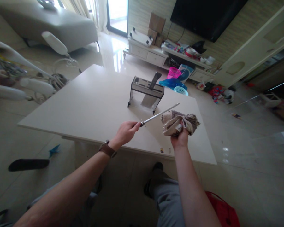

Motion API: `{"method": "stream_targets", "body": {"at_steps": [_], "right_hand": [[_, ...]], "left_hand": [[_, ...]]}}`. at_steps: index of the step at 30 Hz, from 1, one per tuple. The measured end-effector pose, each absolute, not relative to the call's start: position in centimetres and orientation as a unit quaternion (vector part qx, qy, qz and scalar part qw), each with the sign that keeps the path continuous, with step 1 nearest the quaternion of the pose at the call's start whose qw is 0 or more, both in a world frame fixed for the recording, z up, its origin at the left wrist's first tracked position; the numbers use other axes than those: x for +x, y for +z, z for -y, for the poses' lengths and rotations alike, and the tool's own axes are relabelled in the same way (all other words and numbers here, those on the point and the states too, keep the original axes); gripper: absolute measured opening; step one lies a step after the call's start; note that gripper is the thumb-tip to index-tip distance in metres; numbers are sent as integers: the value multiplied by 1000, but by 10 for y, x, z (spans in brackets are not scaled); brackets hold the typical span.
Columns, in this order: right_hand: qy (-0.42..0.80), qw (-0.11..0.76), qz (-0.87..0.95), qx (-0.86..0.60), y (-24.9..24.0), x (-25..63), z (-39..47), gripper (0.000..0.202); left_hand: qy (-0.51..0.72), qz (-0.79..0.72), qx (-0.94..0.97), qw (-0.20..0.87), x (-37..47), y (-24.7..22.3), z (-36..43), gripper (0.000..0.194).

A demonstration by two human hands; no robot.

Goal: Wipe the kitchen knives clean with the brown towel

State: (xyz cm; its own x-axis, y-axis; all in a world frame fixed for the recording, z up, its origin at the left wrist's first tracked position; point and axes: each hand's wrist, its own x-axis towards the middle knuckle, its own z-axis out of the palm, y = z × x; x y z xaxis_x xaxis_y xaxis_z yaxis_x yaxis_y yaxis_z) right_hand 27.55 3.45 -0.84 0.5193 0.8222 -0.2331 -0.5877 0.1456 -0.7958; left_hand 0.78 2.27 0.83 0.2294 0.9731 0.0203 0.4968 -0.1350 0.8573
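My left hand point(126, 133) is closed round the dark handle of a sharpening steel point(159, 113), above the front part of the white table point(85, 97). The steel's thin metal rod points right and away, its tip close to a bunched cloth. My right hand point(180, 138) grips that brown and beige cloth point(171, 121) from below, fingers partly hidden in its folds. Behind the rod stands a knife block point(145, 84) with an open frame. One knife point(154, 80) sits in it, its black handle up and its blade showing below the top.
Two small stickers point(162, 150) lie at the table's near edge. Beyond the far edge are a pink basket point(174, 72), a light blue basket point(181, 91) and a low white cabinet point(146, 54). White chairs point(54, 43) stand at the left. A red bag point(223, 209) is at the lower right.
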Motion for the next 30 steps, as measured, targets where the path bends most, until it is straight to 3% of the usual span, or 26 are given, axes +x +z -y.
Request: {"method": "stream_targets", "body": {"at_steps": [6,13,24,30], "right_hand": [[517,714,180,-436,-5,234,-29,31],[559,638,290,-443,-2,194,-16,27],[487,690,260,-469,-11,195,-17,36],[456,713,257,-466,-10,213,-25,31]], "left_hand": [[331,-443,572,605,23,-4,-26,56],[333,-399,521,676,37,-14,-20,58],[332,-412,595,605,35,-18,-21,58],[291,-417,646,569,28,-7,-22,60]]}}
